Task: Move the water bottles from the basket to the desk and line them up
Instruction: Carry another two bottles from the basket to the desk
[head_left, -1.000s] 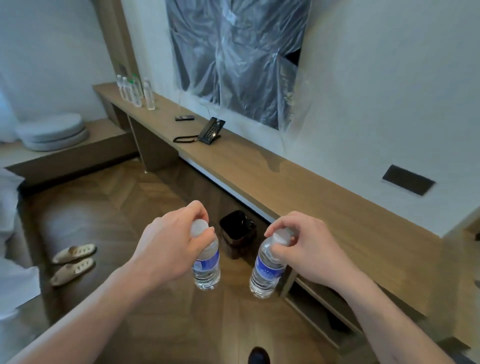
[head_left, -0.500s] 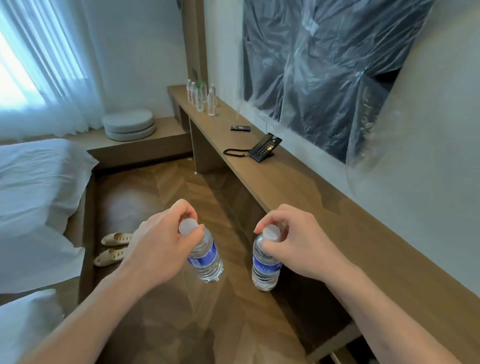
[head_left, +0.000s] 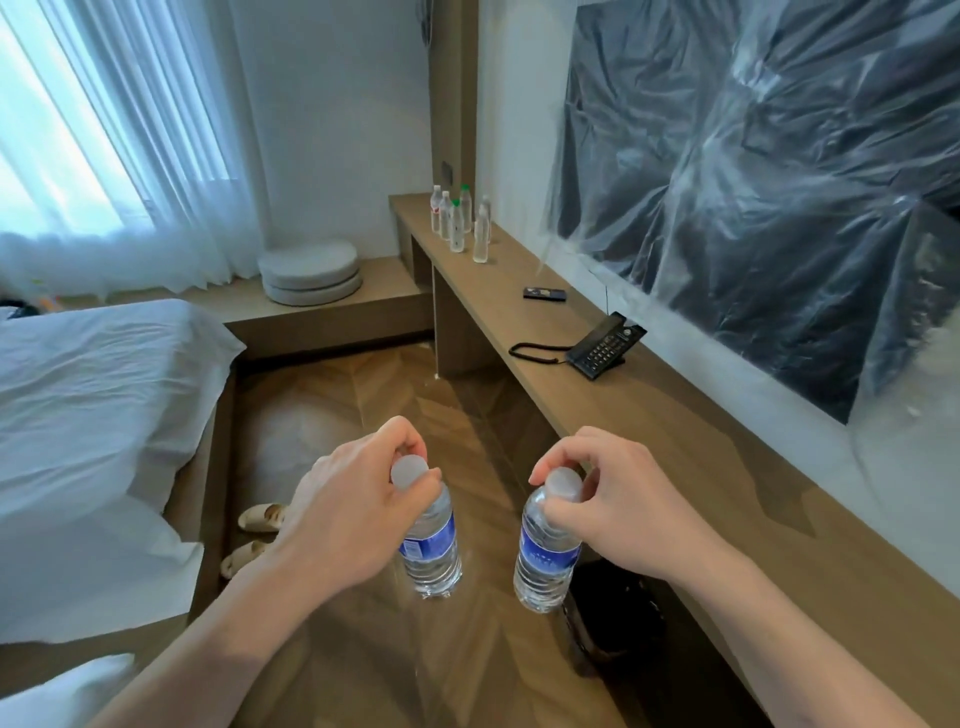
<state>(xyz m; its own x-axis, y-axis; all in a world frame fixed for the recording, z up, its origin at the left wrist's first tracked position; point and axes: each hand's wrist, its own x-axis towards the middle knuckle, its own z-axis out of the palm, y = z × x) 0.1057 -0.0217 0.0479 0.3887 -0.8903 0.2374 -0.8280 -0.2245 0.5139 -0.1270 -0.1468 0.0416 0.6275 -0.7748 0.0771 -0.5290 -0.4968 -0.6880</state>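
My left hand (head_left: 353, 514) grips the neck of a clear water bottle (head_left: 431, 551) with a blue label and white cap, hanging over the wooden floor. My right hand (head_left: 623, 514) pinches the cap end of a second, like bottle (head_left: 545, 556) beside it. Both bottles hang upright, a little apart. The long wooden desk (head_left: 691, 447) runs along the wall to my right. At its far end stand several bottles (head_left: 460, 223) close together. No basket is in view.
A black phone (head_left: 602, 345) with its cord and a small dark remote (head_left: 544, 294) lie on the desk. A dark bin (head_left: 618, 618) sits under the desk. The white bed (head_left: 93, 395) is on the left, slippers (head_left: 257, 535) on the floor, round cushions (head_left: 310, 271) on a low bench.
The view has swung left and along the desk; the bed and window came into sight. Both hands keep their bottles, carried forward, with the far bottles nearer.
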